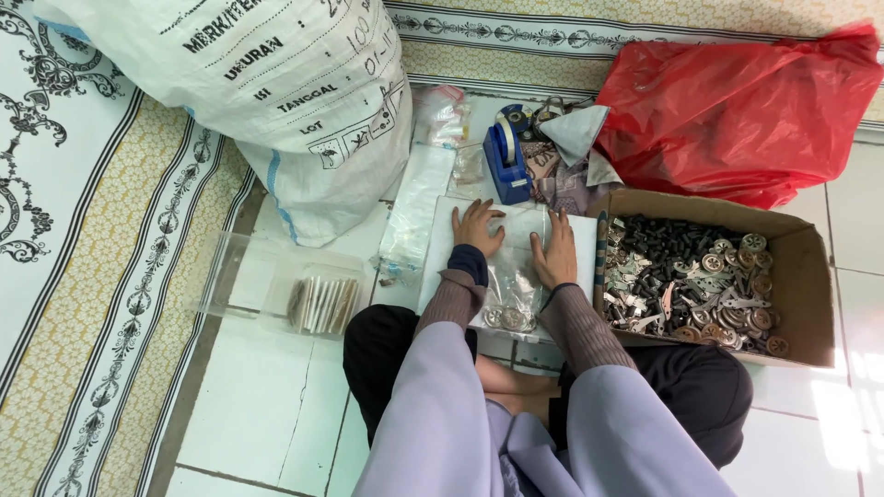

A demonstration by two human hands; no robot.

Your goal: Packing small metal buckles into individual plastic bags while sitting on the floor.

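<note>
Both grips lie flat and open: left hand (478, 226) and right hand (555, 250) press a clear plastic bag (512, 287). Its round metal parts, low in the frame's centre, could spill if the pressing slides.

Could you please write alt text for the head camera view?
A person seated on a tiled floor presses the left hand and right hand flat on a clear plastic bag of metal parts. A cardboard box of metal parts sits right; a blue tape dispenser, white sack and red bag lie beyond.
</note>
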